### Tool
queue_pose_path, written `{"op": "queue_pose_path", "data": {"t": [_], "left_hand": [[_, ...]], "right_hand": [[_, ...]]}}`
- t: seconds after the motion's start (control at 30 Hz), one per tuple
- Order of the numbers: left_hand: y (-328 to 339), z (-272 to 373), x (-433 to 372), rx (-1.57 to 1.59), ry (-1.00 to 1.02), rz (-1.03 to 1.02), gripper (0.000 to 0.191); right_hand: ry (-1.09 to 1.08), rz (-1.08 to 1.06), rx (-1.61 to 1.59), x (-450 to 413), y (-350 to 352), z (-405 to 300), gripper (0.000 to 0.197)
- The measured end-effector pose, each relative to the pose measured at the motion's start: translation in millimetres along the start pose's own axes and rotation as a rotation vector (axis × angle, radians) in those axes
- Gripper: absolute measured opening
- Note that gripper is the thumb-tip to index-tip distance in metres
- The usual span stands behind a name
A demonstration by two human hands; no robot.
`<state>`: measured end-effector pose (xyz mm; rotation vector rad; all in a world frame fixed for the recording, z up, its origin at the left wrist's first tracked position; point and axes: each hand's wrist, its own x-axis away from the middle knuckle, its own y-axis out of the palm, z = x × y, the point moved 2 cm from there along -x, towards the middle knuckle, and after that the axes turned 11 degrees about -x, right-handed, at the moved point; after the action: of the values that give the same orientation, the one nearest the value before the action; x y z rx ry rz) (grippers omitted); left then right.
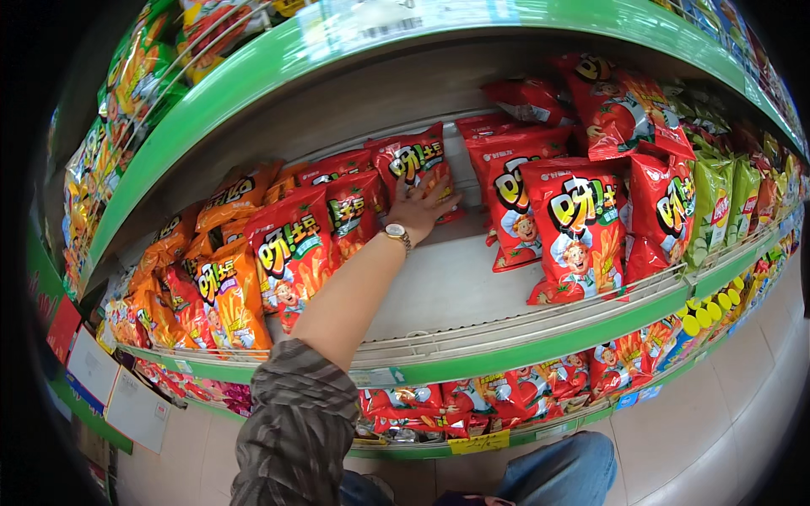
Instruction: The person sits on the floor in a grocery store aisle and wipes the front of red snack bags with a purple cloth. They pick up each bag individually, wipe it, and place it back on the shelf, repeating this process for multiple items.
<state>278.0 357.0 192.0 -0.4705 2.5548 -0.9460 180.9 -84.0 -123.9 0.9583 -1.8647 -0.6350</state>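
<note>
My left hand point(423, 205), with a watch point(397, 232) on its wrist, reaches into the middle shelf. Its fingers are spread over the lower front of a red bag of potato snacks point(411, 152) that leans toward the back. The fingers look to be against the bag, not closed around it. Left of the forearm stands another red snack bag point(291, 246), beside an orange snack bag point(231, 291). To the right of the hand, a red snack bag point(576, 221) stands upright near the shelf's front wire. My right hand is out of view.
A green shelf edge point(240, 82) arches above my arm. Low wire fencing point(443, 338) runs along the middle shelf's front. Green snack bags point(712, 202) stand at the right, and more red bags point(500, 395) fill the shelf below. My jeans-clad knee point(560, 471) is near the tiled floor point(683, 436).
</note>
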Motion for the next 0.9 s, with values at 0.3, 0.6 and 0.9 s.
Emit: {"op": "queue_pose_path", "data": {"t": [0.3,0.6,0.9], "left_hand": [[-28.2,-43.2,60.1,-0.525,0.097,-0.183,0.054],[-104.1,54.3,37.4,1.646,-0.114,-0.007,0.041],[-148.3,128.2,8.5,2.446,-0.176,-0.231,0.04]], "right_hand": [[-0.087,-0.114,0.18,9.9,20.6,-8.5,0.03],[-0.188,-0.063,0.212,18.2,26.5,-19.8,0.022],[-0.237,-0.168,0.317,30.2,41.3,-20.6,0.022]]}}
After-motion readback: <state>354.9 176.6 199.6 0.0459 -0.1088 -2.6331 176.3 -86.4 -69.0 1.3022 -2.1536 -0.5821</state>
